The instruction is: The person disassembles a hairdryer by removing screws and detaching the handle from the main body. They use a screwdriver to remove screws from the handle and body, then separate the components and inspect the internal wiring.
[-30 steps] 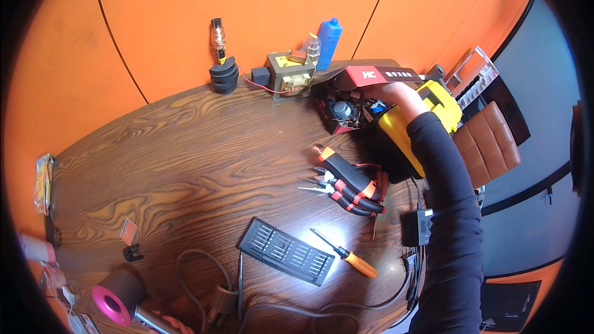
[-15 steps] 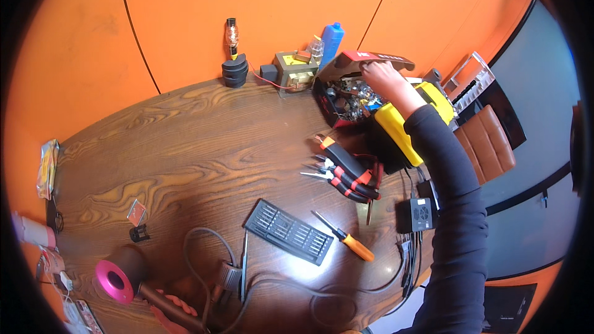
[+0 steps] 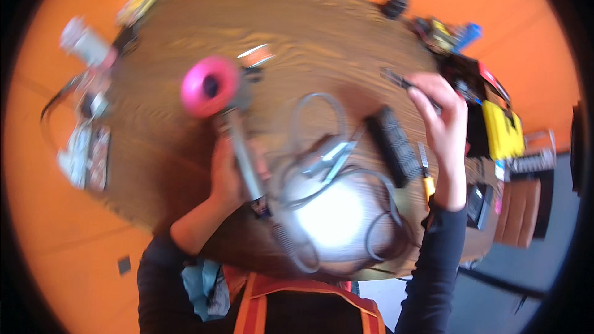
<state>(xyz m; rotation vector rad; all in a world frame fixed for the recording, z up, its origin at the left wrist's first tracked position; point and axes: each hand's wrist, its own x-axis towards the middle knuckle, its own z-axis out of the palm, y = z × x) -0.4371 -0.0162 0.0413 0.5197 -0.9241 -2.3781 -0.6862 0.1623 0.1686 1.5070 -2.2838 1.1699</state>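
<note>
Head view: above the tabletop (image 3: 322, 31), the dryer (image 3: 231, 119), judged rigid, smooth, moderately heavy and best taken by its handle (image 3: 244, 159), is gripped there by the left hand (image 3: 228, 176), while a blurred dark item (image 3: 395, 78) is pinched by the right hand (image 3: 440, 102).

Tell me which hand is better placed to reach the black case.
Probably the right hand: it is nearer the black case, though it pinches a slim dark object. The left hand grips the hair dryer, farther away.
</note>
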